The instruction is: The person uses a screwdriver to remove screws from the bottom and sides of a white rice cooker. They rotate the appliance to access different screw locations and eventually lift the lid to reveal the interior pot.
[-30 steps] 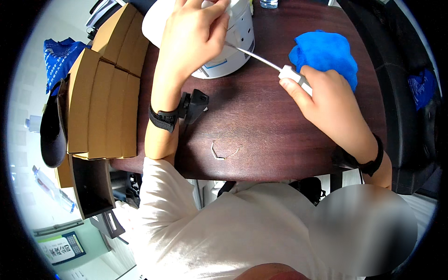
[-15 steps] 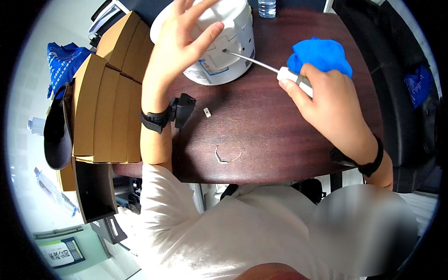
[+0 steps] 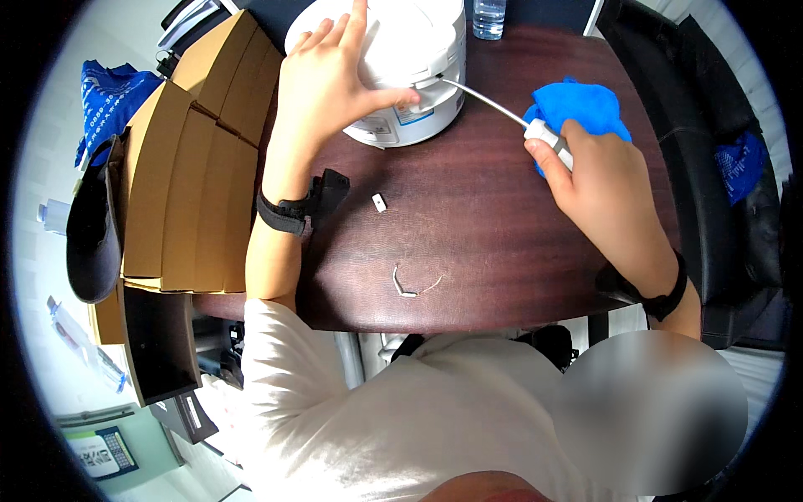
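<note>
At the upper centre of the frame, a round white plastic appliance stands on the dark reddish-brown wooden counter, and the person's left hand spreads over it, fingers open and thumb stretched out. The right hand, right of centre, has its fingers wrapped around the white-and-grey handle of a screwdriver with a thin metal shaft, its tip at the appliance's side, near a crumpled bright blue cloth.

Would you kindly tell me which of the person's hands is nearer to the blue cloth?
Right: the right hand is just below the blue cloth in the picture; the left hand is farther off to the left, at the white container.
</note>
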A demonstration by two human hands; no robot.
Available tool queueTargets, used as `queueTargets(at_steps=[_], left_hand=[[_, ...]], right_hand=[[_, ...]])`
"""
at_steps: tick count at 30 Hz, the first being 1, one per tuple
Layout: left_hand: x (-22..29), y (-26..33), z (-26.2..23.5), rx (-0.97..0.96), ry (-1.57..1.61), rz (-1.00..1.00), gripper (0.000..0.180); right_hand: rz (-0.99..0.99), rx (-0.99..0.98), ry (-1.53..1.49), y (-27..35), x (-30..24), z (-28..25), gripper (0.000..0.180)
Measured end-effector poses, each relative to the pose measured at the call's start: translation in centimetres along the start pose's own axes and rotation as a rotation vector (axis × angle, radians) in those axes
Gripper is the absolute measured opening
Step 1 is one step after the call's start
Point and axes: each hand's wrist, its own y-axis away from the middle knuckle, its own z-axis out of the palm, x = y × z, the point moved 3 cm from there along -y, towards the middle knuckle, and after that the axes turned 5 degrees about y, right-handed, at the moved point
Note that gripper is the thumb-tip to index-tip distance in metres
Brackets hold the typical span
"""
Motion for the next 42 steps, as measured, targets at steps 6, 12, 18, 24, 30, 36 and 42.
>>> queueTargets(at_steps=[6, 12, 18, 24, 30, 36, 42], left_hand=[[0.1, -0.5, 0.7, 0.087, -0.004, -0.044, 0.105], [1.6, -1.3, 1.0, -0.002, -0.100, -0.137, 0.096], [1.4, -1.3, 1.4, 0.166, -0.050, 0.004, 0.085], [1.0, -1.5, 1.7, 0.215, -0.039, 0.087, 0.084], [1.2, -1.7, 1.5, 0.183, -0.051, 0.056, 0.081], [0.9, -1.7, 2.0, 0.274, -0.097, 0.135, 0.082], [1.3, -1.7, 1.5, 0.178, -0.050, 0.048, 0.082]], right_hand=[[0.011, -0.067, -0.051, -1.8, 3.2, 1.7, 0.040], [-0.037, -0.120, -0.080, -3.1, 5.1, 1.8, 0.039], [-0.063, -0.144, -0.090, -3.6, 5.8, 2.6, 0.039], [-0.029, -0.261, -0.253, -4.4, 7.2, 4.0, 0.042], [-0.004, -0.328, -0.358, -4.6, 7.4, 4.7, 0.041], [0.029, -0.392, -0.475, -4.7, 7.5, 5.2, 0.039], [0.029, -0.407, -0.636, -3.8, 8.1, 7.2, 0.045]])
